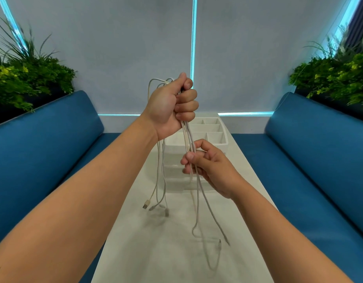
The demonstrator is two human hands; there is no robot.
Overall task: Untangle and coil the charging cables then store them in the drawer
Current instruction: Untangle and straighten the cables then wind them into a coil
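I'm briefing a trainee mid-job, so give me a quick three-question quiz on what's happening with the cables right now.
1. True or false: the left hand holds the bundle of white cables raised above the table.
2. Multiple choice: the right hand is A) resting flat on the table, B) pinching strands below the left hand, C) inside the organiser.
3. Fill in: the white organiser sits on the table ___ the hands, with blue benches on both sides.

Key: 1 true; 2 B; 3 behind.
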